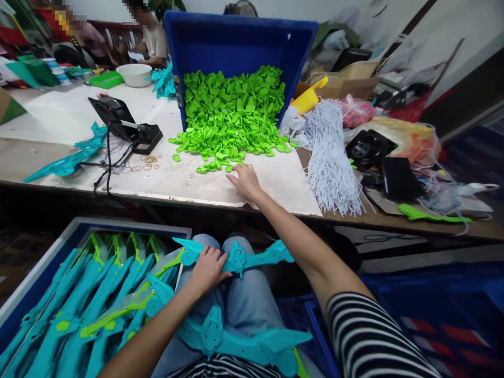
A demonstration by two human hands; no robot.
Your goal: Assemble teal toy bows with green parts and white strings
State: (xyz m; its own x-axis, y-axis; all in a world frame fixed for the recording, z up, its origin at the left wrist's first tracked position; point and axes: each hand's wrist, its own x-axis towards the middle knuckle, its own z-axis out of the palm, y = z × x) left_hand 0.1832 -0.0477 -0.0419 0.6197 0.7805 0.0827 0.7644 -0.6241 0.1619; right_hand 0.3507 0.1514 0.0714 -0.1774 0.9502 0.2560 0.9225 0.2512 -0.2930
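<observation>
My left hand [210, 269] is closed on a teal plastic bow-shaped piece [260, 258] lying across my thighs; its fingers curl over the left limb. My right hand [244, 181] is over the table at the near edge of a heap of small bright green plastic pieces [236, 131]. Thumb and forefinger are apart, right beside the closest green bits. The heap spills from a blue bin [240, 44] tipped on its side. Another teal bow-shaped piece [236, 341], with a green part at its end, rests on my lap nearer my body.
At left, a blue crate [129, 227] holds several teal-and-green bow-shaped pieces. On the table [205, 194] are a black stand [126, 126], rubber bands [147, 160], a bundle of white cords [331, 157] and a black fan [370, 147]. Two people sit beyond at the back left.
</observation>
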